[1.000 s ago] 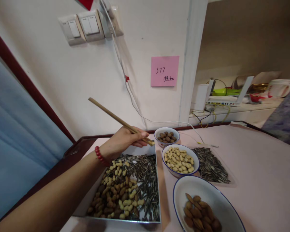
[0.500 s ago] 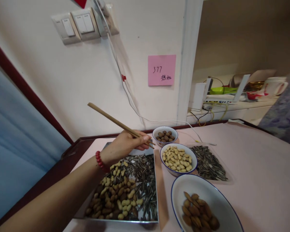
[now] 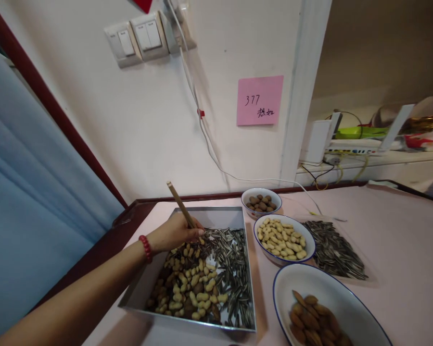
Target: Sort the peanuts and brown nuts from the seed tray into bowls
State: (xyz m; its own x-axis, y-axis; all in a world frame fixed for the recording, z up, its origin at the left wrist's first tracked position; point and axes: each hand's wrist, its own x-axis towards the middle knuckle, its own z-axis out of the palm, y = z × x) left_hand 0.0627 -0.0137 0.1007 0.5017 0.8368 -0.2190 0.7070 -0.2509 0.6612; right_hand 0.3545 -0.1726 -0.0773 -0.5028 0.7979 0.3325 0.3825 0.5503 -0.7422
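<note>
The left hand (image 3: 178, 234) comes in from the lower left of the frame, a red bead bracelet (image 3: 146, 248) at the wrist, and sits just left of centre over the far end of a metal tray (image 3: 216, 210). Its fingers are closed around a pair of chopsticks (image 3: 180, 204). Their long axis runs steeply from a free end at upper left down and to the right into the fist. The working tips are hidden behind the fingers, so I cannot tell whether they pinch anything

The tips point down into the heap of mixed peanuts (image 3: 193, 283), which starts right under the knuckles and spreads toward the bottom of the frame. Striped sunflower seeds (image 3: 234, 269) fill the right side of the same tray. The right hand is out of view, so only the left is near

Right of the tray stand a small bowl of brown nuts (image 3: 261, 190), a bowl of peanuts (image 3: 255, 235) below it, and a large dish of almonds (image 3: 328, 288) at lower right. A loose spread of seeds (image 3: 334, 250) lies further right on the pink table (image 3: 400, 240). A pink note (image 3: 260, 100) is stuck to the wall above
</note>
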